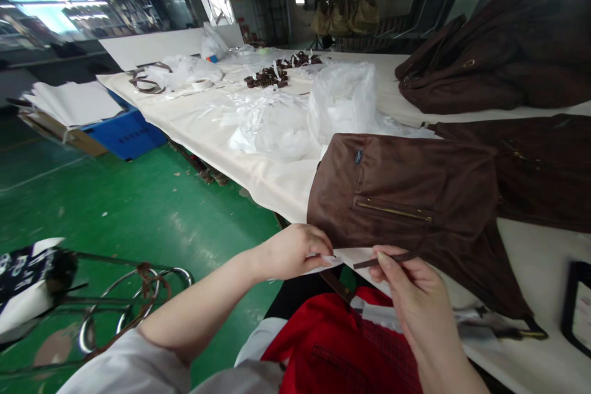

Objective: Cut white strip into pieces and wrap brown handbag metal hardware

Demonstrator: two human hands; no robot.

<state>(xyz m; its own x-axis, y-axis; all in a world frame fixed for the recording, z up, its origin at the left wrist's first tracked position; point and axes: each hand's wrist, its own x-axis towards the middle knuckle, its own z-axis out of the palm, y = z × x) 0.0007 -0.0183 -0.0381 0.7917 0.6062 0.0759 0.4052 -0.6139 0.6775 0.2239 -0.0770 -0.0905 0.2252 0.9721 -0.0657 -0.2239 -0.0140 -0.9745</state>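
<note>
A brown backpack (399,181) with a brass zip lies on the table in front of me, its lower part reaching the near edge. My right hand (410,277) pinches a narrow brown strap (366,263) between thumb and fingers, just below the bag. Left of it, my left hand (298,251) is closed in a pinch on a thin white strip (323,265); the fingertips partly hide it. A small gap parts the two hands. Below them a wider brown strap (336,286) hangs over my lap, beside the red cloth (341,345).
More brown bags (503,68) are piled at the right. Clear plastic bags (295,120) and dark strap bundles (268,77) lie on the white-covered table (207,129). At left are a blue box (127,132) and a metal rack with rings (124,305). A dark-framed device (577,308) lies at far right.
</note>
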